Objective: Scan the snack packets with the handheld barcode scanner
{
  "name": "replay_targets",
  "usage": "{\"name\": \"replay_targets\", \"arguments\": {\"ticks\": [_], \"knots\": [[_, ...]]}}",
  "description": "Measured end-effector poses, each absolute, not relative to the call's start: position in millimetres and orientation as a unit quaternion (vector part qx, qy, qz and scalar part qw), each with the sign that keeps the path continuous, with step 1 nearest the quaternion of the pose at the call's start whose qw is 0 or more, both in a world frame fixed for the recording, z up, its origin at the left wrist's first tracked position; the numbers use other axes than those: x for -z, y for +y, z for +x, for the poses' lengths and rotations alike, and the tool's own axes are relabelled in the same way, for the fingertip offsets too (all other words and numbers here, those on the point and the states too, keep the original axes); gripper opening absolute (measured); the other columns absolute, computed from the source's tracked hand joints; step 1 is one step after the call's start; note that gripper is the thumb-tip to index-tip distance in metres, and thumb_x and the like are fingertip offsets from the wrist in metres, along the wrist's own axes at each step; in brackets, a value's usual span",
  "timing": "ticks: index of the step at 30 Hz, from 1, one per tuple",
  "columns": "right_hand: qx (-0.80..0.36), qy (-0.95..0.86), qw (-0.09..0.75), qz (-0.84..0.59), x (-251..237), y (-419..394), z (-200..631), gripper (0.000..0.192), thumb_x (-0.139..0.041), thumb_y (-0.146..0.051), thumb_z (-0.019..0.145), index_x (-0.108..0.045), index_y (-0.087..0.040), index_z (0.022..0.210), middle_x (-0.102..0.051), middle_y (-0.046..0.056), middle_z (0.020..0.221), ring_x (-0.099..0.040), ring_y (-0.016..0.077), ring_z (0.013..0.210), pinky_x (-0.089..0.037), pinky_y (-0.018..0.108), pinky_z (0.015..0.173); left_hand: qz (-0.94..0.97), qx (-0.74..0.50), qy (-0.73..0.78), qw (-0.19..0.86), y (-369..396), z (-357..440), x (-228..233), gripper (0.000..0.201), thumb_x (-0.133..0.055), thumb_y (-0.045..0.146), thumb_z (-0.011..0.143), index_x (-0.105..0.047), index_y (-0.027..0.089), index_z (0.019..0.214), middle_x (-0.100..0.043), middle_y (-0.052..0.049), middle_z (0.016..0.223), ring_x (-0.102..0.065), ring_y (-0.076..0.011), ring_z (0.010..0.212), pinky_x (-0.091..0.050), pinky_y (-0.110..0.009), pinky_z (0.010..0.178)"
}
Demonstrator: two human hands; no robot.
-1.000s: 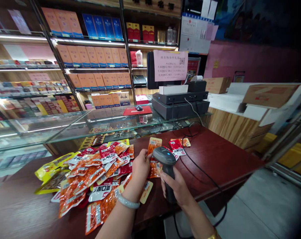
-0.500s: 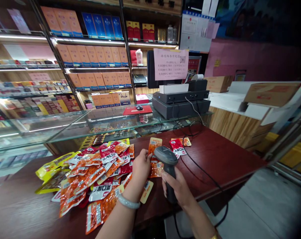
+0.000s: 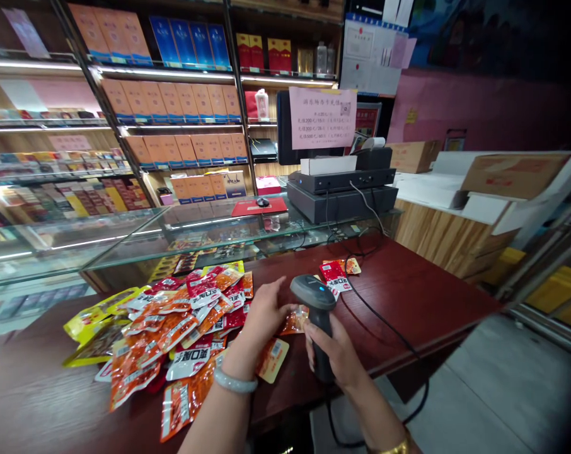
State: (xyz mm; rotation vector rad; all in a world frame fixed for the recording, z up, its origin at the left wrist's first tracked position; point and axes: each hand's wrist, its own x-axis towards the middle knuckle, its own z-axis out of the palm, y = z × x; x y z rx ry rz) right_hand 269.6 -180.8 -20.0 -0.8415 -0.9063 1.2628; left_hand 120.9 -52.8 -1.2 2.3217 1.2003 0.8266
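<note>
My right hand [image 3: 335, 350] is wrapped round the grip of a dark grey handheld barcode scanner [image 3: 314, 293], which shows a small blue light on top. To the left of the scanner my left hand [image 3: 265, 310] is over the table, its index finger stretched out and the thumb apart, with nothing visible between them. By the thumb lies an orange snack packet [image 3: 295, 320], partly hidden by the scanner and hand. Another orange packet [image 3: 272, 359] lies beside my left wrist. Further left spreads a heap of orange, red and white snack packets [image 3: 176, 328].
Red and orange packets [image 3: 335, 276] lie beyond the scanner. Its black cable [image 3: 384, 321] runs over the dark red table [image 3: 408, 284] and off the near edge. Yellow bags [image 3: 101, 315] lie at left. Behind stand a glass counter [image 3: 210, 227] and a cash drawer [image 3: 342, 202].
The orange packet that stood between my left fingers is no longer visible in them. Those fingers have opened out. The scanner's blue light has come on. More of the packet by my left wrist shows.
</note>
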Motion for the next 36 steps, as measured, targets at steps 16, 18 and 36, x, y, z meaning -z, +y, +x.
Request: {"name": "replay_targets", "arguments": {"ticks": [16, 18, 36], "knots": [[-0.549, -0.393, 0.646, -0.357, 16.9, -181.2, 269.8, 0.059, -0.08, -0.058, 0.085, -0.057, -0.017, 0.119, -0.057, -0.008, 0.058, -0.047, 0.0094, 0.04, -0.044, 0.02, 0.038, 0.757, -0.14, 0.61, 0.188, -68.0, 120.1, -26.5, 0.04, -0.071, 0.049, 0.094, -0.055, 0.02, 0.117, -0.078, -0.01, 0.099, -0.075, -0.0269, 0.089, -0.04, -0.029, 0.068], [-0.549, -0.394, 0.643, -0.36, 17.5, -181.0, 269.8, 0.059, -0.079, -0.058, 0.086, -0.057, -0.016, 0.122, -0.057, -0.008, 0.058, -0.046, 0.0096, 0.039, -0.044, 0.02, 0.037, 0.751, -0.159, 0.609, 0.198, -66.4, 119.1, -24.5, 0.038, -0.071, 0.047, 0.094, -0.054, 0.021, 0.117, -0.078, -0.01, 0.1, -0.075, -0.0264, 0.09, -0.04, -0.029, 0.067], [-0.552, -0.406, 0.628, -0.369, 16.2, -180.7, 268.6, 0.054, -0.078, -0.061, 0.085, -0.057, -0.017, 0.11, -0.056, -0.008, 0.053, -0.045, 0.0095, 0.038, -0.04, 0.02, 0.038, 0.684, -0.329, 0.45, 0.471, -57.0, 128.6, -1.4, 0.048, -0.069, 0.017, 0.087, -0.057, 0.019, 0.133, -0.078, -0.012, 0.115, -0.077, -0.0231, 0.093, -0.059, -0.034, 0.083]]}}
